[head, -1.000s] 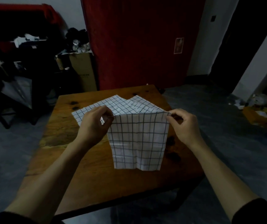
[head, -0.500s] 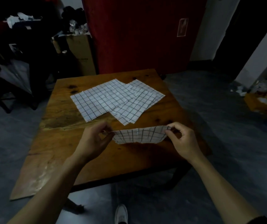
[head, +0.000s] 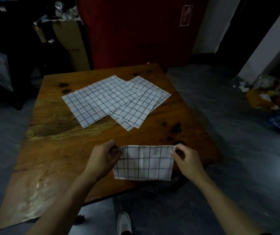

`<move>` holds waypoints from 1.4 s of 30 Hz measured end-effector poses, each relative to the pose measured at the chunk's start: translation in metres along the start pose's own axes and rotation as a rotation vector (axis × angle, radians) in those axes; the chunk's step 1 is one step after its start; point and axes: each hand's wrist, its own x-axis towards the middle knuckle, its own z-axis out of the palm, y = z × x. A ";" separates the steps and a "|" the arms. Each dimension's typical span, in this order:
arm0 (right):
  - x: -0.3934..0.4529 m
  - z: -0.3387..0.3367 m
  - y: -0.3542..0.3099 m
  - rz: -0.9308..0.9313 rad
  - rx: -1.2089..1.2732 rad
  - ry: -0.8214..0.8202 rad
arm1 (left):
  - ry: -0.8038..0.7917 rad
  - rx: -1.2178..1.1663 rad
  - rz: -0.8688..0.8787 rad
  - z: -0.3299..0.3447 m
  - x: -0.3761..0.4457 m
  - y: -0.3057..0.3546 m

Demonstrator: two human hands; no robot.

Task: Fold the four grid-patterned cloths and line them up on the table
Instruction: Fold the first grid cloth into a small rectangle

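I hold a white cloth with a black grid point(head: 144, 163) by its two upper corners over the near edge of the wooden table point(head: 54, 150). My left hand point(head: 102, 160) pinches the left corner and my right hand point(head: 189, 162) pinches the right corner. The cloth hangs as a short doubled rectangle below my fingers. Further back on the table lie the other grid cloths, flat and overlapping: one on the left point(head: 98, 100), others fanned out to its right point(head: 142, 107).
A cardboard box point(head: 71, 43) and dark clutter stand behind the table on the left, a red panel point(head: 136, 31) straight behind it. Coloured litter point(head: 278, 102) lies on the floor at the right. My white shoe point(head: 124, 223) shows under the near table edge.
Both hands brought the held cloth down and toward me, from hanging long in front of the pile to a short folded rectangle at the near table edge. The camera tilted down.
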 end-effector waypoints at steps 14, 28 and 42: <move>0.037 0.041 0.045 0.470 -0.191 -0.075 | -0.146 0.238 -0.204 0.059 0.048 -0.049; -0.017 0.062 0.074 0.739 -0.040 -0.260 | -0.401 0.401 0.041 0.121 -0.010 -0.049; -0.021 0.050 0.081 0.753 -0.016 -0.404 | -0.451 0.382 0.012 0.125 -0.010 -0.046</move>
